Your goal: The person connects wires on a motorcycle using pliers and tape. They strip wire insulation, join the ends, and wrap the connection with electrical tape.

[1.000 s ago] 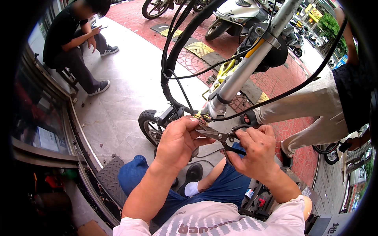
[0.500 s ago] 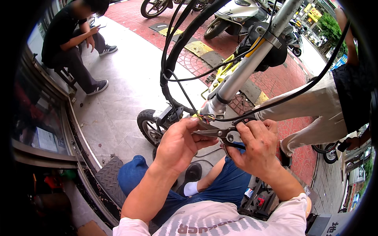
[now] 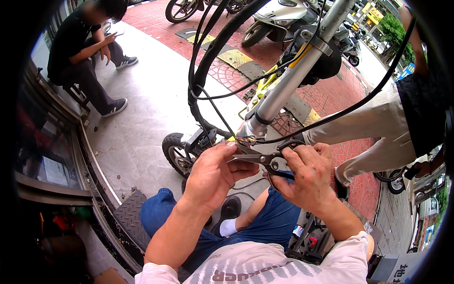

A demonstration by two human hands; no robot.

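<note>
My right hand [image 3: 309,175] has its fingers and thumb through the black handles of a pair of scissors [image 3: 268,162]. The metal blades are parted and point left, toward the fingers of my left hand [image 3: 205,177]. That left hand is closed, thumb and fingertips together beside the blades. Whatever lies in its pinch is too small or hidden to make out. Just beyond the fingertips, thin coloured wires [image 3: 246,140] come out at the foot of a silver scooter stem [image 3: 295,75]. Black cables [image 3: 204,90] loop down to the same place.
A small black-tyred wheel [image 3: 176,150] stands behind my left hand. At the left a person [image 3: 80,57] sits holding a phone; another person in beige trousers [image 3: 378,128] stands close on the right. Parked motorbikes [image 3: 279,19] line the back. A ridged metal plate [image 3: 130,210] lies by the doorway.
The surroundings have shifted slightly left in the view. Both hands and the scissors hold nearly the same position, with the blades still parted.
</note>
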